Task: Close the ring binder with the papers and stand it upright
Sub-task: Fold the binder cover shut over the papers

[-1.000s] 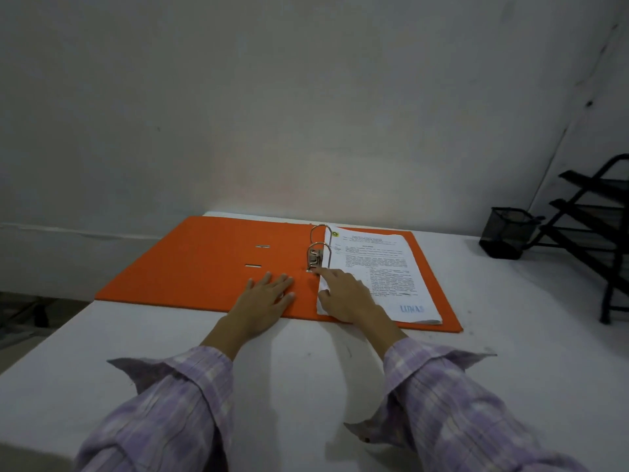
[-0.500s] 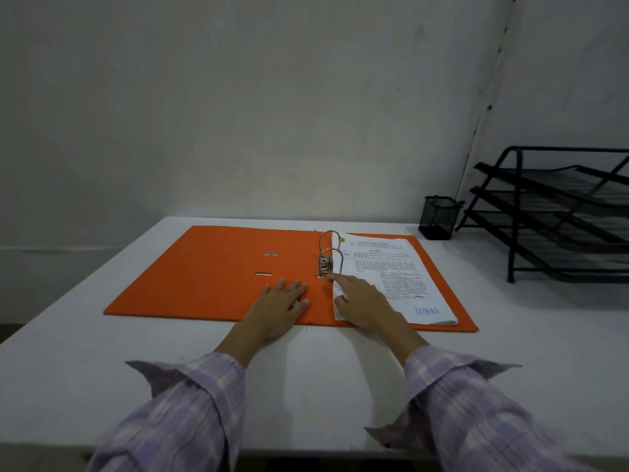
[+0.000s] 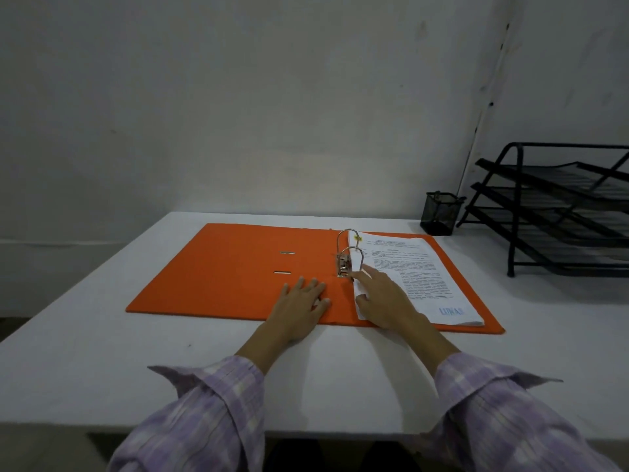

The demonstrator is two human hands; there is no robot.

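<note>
Under both flat hands' fingers point(image 3: 363, 275) lies the open binder point(image 3: 238, 270).

We see bare table point(image 3: 102, 335) open at nine o'clock of the binder point(image 3: 231, 267), while the pen cup point(image 3: 439, 212) and tiered tray rack point(image 3: 558, 212) crowd two o'clock.

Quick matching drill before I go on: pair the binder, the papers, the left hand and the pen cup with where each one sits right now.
Things:
1. orange binder
2. papers
3. left hand
4. pen cup

Places:
A. flat on the binder's inside cover, left of the rings
B. far right, next to the black tray rack
C. lying open on the white table
D. on the binder's right half, threaded on the rings

Pairs: 1-C, 2-D, 3-A, 4-B
</note>
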